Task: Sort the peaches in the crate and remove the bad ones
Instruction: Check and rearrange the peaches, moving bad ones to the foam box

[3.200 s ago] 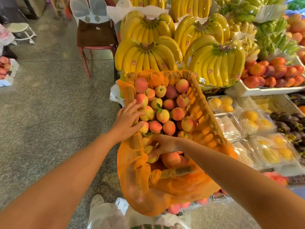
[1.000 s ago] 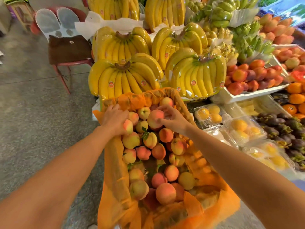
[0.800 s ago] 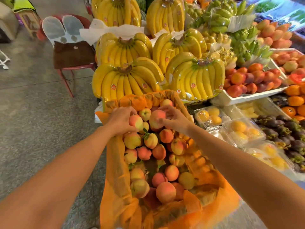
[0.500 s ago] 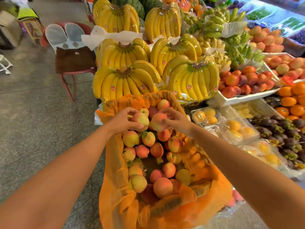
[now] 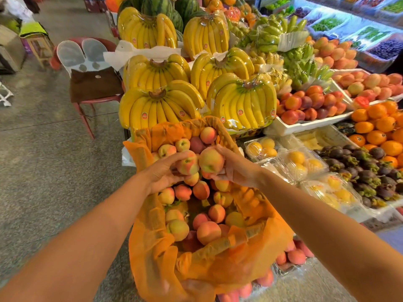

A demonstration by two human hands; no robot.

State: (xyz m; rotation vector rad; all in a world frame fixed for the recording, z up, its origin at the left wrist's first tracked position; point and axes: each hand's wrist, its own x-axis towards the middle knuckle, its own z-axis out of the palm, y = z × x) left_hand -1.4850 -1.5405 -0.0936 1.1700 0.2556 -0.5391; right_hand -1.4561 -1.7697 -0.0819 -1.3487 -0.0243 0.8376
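Now left hand (image 5: 161,176) grips the smaller peach (image 5: 188,164), right hand (image 5: 236,170) the larger peach (image 5: 211,160), over the crate's (image 5: 141,152) far end; rotate both, hunting bruises.

Left hand (image 5: 162,174) grips pink-yellow peach (image 5: 188,164); right hand (image 5: 236,170) cups second peach (image 5: 211,160) — two fruits side by side above crate's far half. Crate (image 5: 150,216), lined with orange mesh, holds loose peaches (image 5: 208,233). Banana bunches (image 5: 159,107) at 12 o'clock of crate, chair (image 5: 96,83) at 10, clamshell packs (image 5: 303,162) at 2, mangosteens (image 5: 362,168) at 3.
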